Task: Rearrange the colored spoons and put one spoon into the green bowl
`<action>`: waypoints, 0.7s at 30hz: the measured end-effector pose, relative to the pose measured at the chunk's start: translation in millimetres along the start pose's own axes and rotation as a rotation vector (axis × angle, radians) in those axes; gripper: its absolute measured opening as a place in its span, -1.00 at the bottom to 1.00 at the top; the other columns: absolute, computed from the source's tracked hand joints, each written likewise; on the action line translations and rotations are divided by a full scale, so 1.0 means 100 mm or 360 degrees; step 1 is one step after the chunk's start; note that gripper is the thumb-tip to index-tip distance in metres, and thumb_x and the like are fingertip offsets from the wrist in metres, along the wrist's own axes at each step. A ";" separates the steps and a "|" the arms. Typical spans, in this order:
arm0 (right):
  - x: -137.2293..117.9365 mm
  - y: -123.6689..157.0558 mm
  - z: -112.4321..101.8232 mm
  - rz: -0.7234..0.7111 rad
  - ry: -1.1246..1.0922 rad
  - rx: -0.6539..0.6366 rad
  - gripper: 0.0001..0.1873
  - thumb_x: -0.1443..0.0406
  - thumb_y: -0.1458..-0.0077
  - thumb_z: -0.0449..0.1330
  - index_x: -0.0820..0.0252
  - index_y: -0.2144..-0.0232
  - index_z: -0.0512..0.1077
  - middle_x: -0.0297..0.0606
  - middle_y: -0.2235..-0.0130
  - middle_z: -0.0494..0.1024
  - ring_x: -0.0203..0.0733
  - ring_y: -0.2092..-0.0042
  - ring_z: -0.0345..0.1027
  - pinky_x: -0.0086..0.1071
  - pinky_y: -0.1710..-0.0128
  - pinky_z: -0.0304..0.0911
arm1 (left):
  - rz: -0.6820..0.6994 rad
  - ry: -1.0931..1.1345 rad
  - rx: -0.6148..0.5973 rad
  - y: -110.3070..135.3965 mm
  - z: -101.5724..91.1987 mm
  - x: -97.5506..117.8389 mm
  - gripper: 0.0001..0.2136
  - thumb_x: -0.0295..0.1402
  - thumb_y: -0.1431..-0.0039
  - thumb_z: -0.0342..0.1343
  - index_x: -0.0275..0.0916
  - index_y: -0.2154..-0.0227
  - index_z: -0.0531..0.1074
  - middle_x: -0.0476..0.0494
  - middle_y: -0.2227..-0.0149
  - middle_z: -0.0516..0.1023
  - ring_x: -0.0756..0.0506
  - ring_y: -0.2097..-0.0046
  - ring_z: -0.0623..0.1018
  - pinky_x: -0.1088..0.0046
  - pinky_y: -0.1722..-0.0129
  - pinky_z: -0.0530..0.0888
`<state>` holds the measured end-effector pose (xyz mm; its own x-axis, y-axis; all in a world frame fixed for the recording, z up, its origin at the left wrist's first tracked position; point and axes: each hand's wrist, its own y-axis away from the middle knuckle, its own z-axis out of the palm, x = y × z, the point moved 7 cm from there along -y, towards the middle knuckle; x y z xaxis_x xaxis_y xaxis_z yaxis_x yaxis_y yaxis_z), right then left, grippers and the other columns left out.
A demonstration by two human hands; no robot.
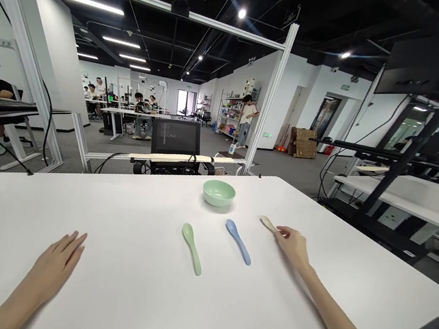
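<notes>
**Right hand [293, 248] at the cream spoon [268, 224]**

Its slightly curled fingertips meet the spoon's near end; whether they grip it cannot be told. The spoon lies on the white table [71, 208], right of the blue spoon [238, 241] and green spoon [192, 248], near the green bowl [219, 193]. Smooth plastic, it should feel light, stiff and a little slippery; the slim handle is the place to pinch. The left hand [55, 266] lies open, flat, holding nothing.
</notes>
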<state>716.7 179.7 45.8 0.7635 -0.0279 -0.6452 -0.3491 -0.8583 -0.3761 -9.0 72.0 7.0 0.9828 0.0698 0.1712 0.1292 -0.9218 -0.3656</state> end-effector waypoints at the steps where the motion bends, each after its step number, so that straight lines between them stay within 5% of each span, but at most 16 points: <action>1: 0.01 0.00 0.01 -0.0002 0.0001 0.0005 -0.44 -0.11 -0.07 0.17 0.20 0.25 0.68 -0.06 0.25 0.72 0.10 0.23 0.55 -0.16 0.18 0.38 | 0.0004 0.0000 0.0005 0.00 0.00 0.00 -0.34 -0.08 -0.30 -0.25 -0.36 -0.21 0.51 -0.40 -0.30 0.53 -0.39 -0.34 0.48 -0.08 -0.31 0.43; 13: -0.01 -0.03 0.05 -0.0007 0.0136 -0.0005 -0.39 -0.07 -0.13 0.12 0.28 0.11 0.66 0.08 0.07 0.70 0.18 0.10 0.54 -0.08 0.02 0.37 | -0.0017 0.0008 0.0003 0.00 0.01 -0.02 -0.35 -0.07 -0.30 -0.24 -0.31 -0.22 0.50 -0.36 -0.31 0.52 -0.37 -0.35 0.47 -0.05 -0.33 0.42; 17: -0.31 0.07 0.01 -0.0121 0.0171 0.0061 -0.39 -0.10 -0.17 0.10 0.25 0.09 0.63 0.10 0.04 0.66 0.15 0.10 0.53 -0.07 0.03 0.36 | -0.0029 -0.0003 -0.0016 0.00 0.01 -0.02 -0.35 -0.08 -0.29 -0.24 -0.33 -0.21 0.51 -0.36 -0.30 0.52 -0.37 -0.35 0.47 -0.05 -0.33 0.42; 21: -0.82 0.37 0.23 -0.0346 0.0022 -0.0255 -0.38 -0.13 -0.20 0.10 0.20 -0.02 0.55 -0.09 0.22 0.64 -0.01 0.29 0.48 -0.19 0.19 0.36 | 0.0000 0.0036 0.0003 -0.01 -0.03 -0.02 -0.36 -0.06 -0.30 -0.22 -0.32 -0.20 0.52 -0.38 -0.29 0.54 -0.39 -0.34 0.48 -0.08 -0.31 0.44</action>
<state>629.0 161.6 69.2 0.8187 0.1599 -0.5515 -0.0868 -0.9149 -0.3942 -11.1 71.7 9.7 0.9795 0.0609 0.1920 0.1293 -0.9211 -0.3673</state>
